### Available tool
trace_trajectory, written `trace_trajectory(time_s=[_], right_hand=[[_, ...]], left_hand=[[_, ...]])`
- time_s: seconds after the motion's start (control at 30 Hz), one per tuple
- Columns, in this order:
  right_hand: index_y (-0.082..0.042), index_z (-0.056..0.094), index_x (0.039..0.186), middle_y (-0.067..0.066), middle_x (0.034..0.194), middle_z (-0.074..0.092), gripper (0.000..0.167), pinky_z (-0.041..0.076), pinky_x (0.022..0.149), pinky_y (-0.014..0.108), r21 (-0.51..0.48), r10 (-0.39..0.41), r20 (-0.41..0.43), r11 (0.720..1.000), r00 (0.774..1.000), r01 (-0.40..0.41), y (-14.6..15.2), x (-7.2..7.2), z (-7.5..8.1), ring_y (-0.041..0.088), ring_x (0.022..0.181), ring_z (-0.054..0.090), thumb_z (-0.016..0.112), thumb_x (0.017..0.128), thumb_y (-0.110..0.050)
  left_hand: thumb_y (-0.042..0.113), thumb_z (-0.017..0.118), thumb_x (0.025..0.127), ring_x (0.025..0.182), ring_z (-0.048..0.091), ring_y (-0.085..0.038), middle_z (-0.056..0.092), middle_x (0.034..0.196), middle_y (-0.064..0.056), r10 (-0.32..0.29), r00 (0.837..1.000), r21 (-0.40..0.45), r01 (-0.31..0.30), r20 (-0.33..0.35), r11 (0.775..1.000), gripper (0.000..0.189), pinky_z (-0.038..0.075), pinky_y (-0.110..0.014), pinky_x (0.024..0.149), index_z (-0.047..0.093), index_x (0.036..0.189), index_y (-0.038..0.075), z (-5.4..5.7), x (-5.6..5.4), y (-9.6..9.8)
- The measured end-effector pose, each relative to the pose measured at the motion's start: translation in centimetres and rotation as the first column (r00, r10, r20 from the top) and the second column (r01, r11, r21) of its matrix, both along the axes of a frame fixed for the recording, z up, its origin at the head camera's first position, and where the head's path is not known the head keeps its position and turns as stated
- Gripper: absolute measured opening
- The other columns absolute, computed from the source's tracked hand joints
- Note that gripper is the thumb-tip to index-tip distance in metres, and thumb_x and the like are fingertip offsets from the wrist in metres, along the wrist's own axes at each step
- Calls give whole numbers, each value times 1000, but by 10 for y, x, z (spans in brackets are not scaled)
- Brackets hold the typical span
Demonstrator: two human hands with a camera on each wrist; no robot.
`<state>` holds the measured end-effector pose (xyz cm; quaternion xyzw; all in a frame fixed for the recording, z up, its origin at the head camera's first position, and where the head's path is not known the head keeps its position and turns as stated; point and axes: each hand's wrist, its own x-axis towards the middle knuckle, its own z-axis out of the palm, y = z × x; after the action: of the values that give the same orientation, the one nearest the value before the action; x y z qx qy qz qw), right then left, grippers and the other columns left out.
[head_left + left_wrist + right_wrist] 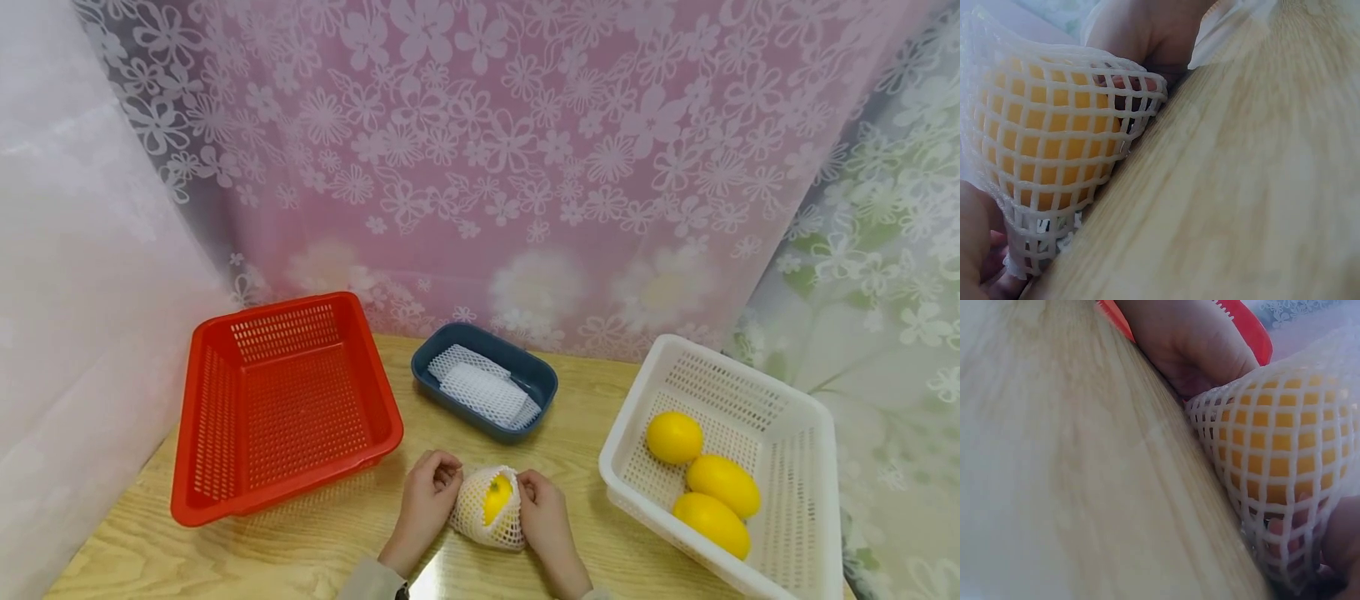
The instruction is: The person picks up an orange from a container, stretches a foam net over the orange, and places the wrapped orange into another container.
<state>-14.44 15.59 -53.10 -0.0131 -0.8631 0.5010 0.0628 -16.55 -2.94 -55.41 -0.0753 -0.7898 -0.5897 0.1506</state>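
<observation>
A yellow oval fruit (498, 498) sits on the wooden table inside a white foam net sleeve (468, 518), its upper side showing through the sleeve's gap. On the left, my left hand (423, 504) pinches one end of the sleeve between thumb and fingers. The opposite end is held by my right hand (549, 525). In the left wrist view the mesh (1029, 150) narrows into my left hand (974, 240). Through the mesh (1285, 450) in the right wrist view, fingertips of my right hand (1342, 537) show beneath the fruit.
A red basket (300, 496) stands at left. Behind the hands, a dark blue tray (536, 367) holds flat white foam nets (483, 392). At right, a white basket (637, 492) contains three yellow fruits (675, 437). Floral curtains (487, 167) hang behind the table (577, 417).
</observation>
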Motion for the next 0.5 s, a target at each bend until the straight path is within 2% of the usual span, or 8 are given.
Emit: trace_trajectory(time_s=[0.1, 0.17, 0.23, 0.27, 0.3, 0.37, 0.43, 0.5], right_hand=[[3, 68, 93, -1, 66, 56, 12, 43, 58, 23, -1, -2, 5, 1000, 1000, 2, 0, 0, 0, 5, 59, 48, 59, 97, -4], [3, 68, 93, -1, 65, 55, 12, 43, 57, 23, -9, -4, 11, 1000, 1000, 4, 0, 0, 0, 6, 59, 48, 59, 96, -5], [3, 68, 92, -2, 63, 54, 12, 42, 56, 23, -11, -9, 10, 1000, 1000, 9, -1, -1, -2, 6, 57, 47, 59, 96, -4], [3, 68, 92, -2, 63, 53, 12, 42, 55, 23, -11, -11, 9, 1000, 1000, 11, -1, -1, -2, 6, 57, 47, 59, 96, -4], [4, 68, 92, -2, 62, 53, 12, 42, 55, 23, -10, -11, 10, 1000, 1000, 12, -1, -1, -2, 6, 57, 46, 59, 96, -4], [3, 68, 92, -1, 62, 53, 12, 42, 55, 22, -15, -18, 18, 1000, 1000, 19, -1, -1, -3, 6, 56, 47, 59, 96, -4], [3, 68, 92, -2, 63, 53, 12, 42, 55, 22, -14, -20, 11, 1000, 1000, 20, 0, -2, -3, 6, 57, 46, 59, 96, -4], [4, 68, 92, -2, 63, 52, 12, 41, 55, 22, -24, -19, 9, 1000, 1000, 19, 0, -2, -2, 6, 56, 46, 59, 96, -4]], left_hand=[[-2, 71, 86, 74, 53, -11, 58, 85, 4, 13, 999, -4, -13, -29, 1000, 16, 48, -22, 64, 67, 89, 12, 0, 1, -1], [2, 65, 93, 81, 55, -14, 61, 90, 3, -18, 999, 35, 20, -48, 999, 9, 49, -24, 72, 68, 94, 10, 1, 2, -2], [8, 50, 102, 92, 56, -21, 64, 100, -4, -110, 990, 110, 119, -84, 987, 18, 47, -28, 80, 66, 107, 3, 4, 5, -3], [12, 41, 106, 100, 55, -25, 63, 107, -9, -176, 978, 143, 190, -110, 971, 27, 46, -30, 86, 63, 115, 0, 5, 6, -4], [18, 32, 108, 107, 53, -30, 61, 115, -14, -250, 958, 170, 273, -142, 947, 36, 44, -33, 91, 58, 123, -3, 6, 7, -4], [33, 22, 108, 116, 49, -34, 54, 128, -22, -403, 898, 202, 434, -178, 878, 53, 41, -35, 96, 45, 138, -5, 7, 9, -5], [50, 23, 105, 124, 44, -35, 45, 138, -24, -525, 832, 211, 553, -177, 806, 66, 37, -34, 101, 34, 148, 1, 8, 10, -6], [63, 32, 100, 130, 41, -34, 40, 143, -24, -603, 782, 202, 623, -154, 756, 77, 33, -31, 107, 27, 152, 7, 7, 9, -5]])
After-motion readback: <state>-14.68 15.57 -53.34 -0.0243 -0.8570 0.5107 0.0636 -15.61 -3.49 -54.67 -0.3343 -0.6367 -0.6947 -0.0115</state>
